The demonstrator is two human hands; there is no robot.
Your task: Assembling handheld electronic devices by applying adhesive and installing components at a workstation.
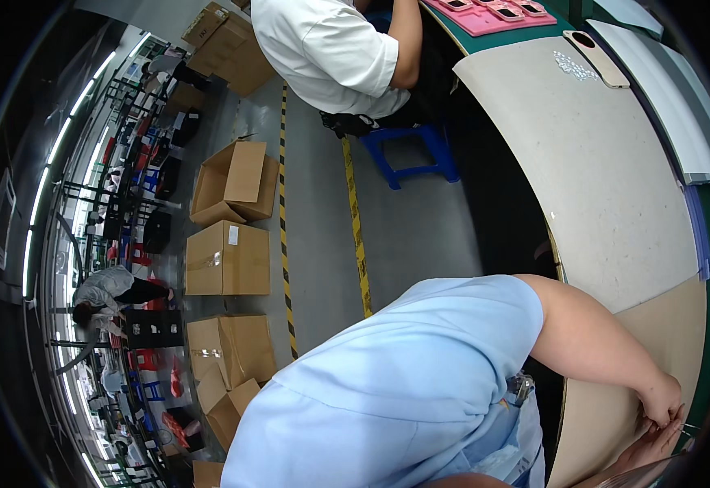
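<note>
At the lower right, my left hand point(662, 403) is bent with its fingers pinched together over the worktop. My right hand point(649, 449) meets it from below, fingertips against fingertips. A thin pale sliver shows beside the fingers, but what they hold is too small and hidden to name. Beneath both hands lies a beige board point(664, 329), adjoining a light grey mat point(607, 175). Farther up the mat are a pale phone case point(596, 58) with a dark oval cutout and a scatter of small clear pieces point(573, 67).
A person in a white shirt point(335, 57) sits by a blue stool point(412, 154). Near them a pink tray point(493, 20) holds several phone cases. White panels point(656, 98) line the table's far side. Cardboard boxes point(229, 259) stand along striped floor tape point(284, 220).
</note>
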